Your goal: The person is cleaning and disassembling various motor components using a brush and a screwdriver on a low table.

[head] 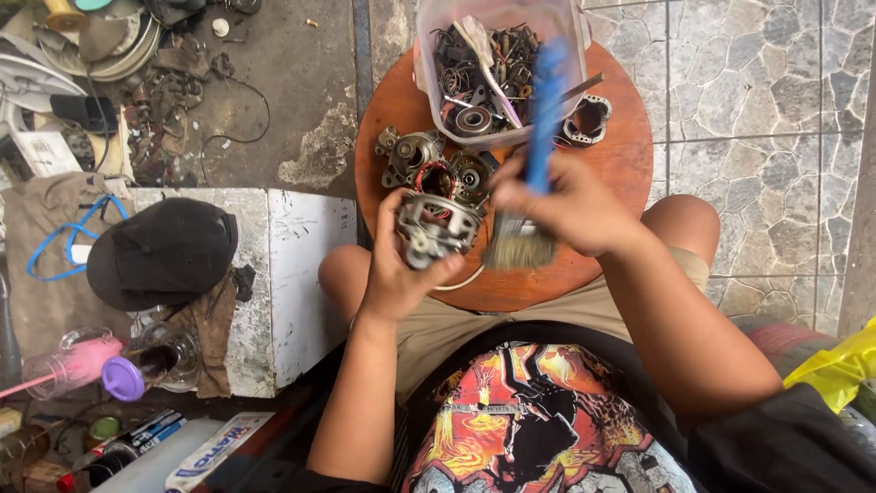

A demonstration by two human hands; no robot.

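Observation:
My left hand (394, 265) grips a grey metal motor housing (436, 228) over the near edge of a round wooden table (620, 160). In my right hand (570, 205) is a paintbrush with a blue handle (546, 114); its bristles (518, 248) point down right beside the housing. The brush is blurred. Two more metal motor parts (415, 155) lie on the table just beyond the housing.
A clear plastic tub (429, 55) of springs, bearings and small metal parts stands at the table's far side, with a metal ring part (589, 119) beside it. A black cap (164, 251) lies on a white block at left. Bottles and clutter crowd the lower left.

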